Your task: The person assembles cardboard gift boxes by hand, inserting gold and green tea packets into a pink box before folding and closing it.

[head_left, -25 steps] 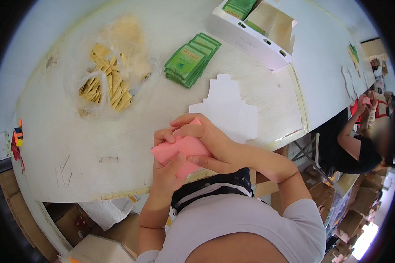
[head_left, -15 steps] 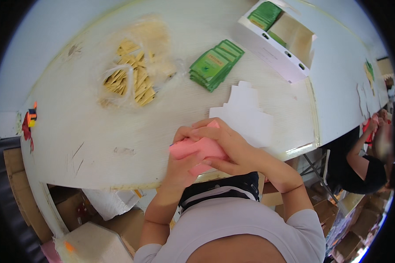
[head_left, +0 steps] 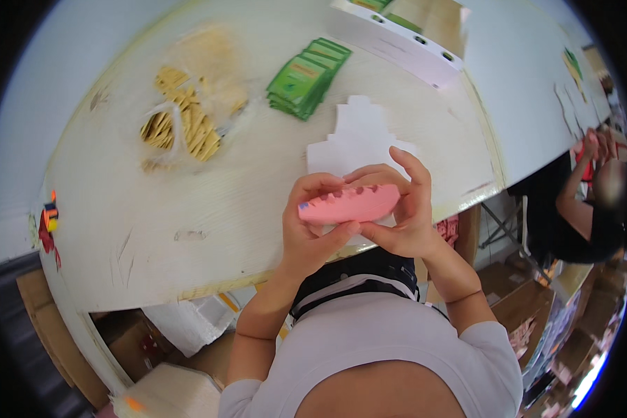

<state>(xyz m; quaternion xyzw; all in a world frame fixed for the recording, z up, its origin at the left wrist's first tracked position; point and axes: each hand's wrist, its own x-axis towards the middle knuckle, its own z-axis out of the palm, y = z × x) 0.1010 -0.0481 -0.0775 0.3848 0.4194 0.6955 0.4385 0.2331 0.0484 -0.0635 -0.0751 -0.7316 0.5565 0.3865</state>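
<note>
Between my two hands, over the table's near edge, is a small pink paper box (head_left: 352,205) with a row of dark notches along its upper side and a blue spot at its left end. My left hand (head_left: 305,224) grips its left end, thumb underneath on the near side. At the other end, my right hand (head_left: 412,221) holds it with the thumb and curled fingers, while the index finger sticks up. Just beyond my hands a flat white die-cut card (head_left: 359,132) lies on the table.
Green sachets (head_left: 306,78) lie in a fanned stack beyond the card. A white box (head_left: 397,49) with more green sachets stands at the back. To the left, a clear plastic bag holds gold sachets (head_left: 195,125). Another person (head_left: 571,202) works at the right.
The pink box has turned from being pressed between my palms to lying level, its notched side showing. My right hand has moved to its right end. The whole view has shifted.
</note>
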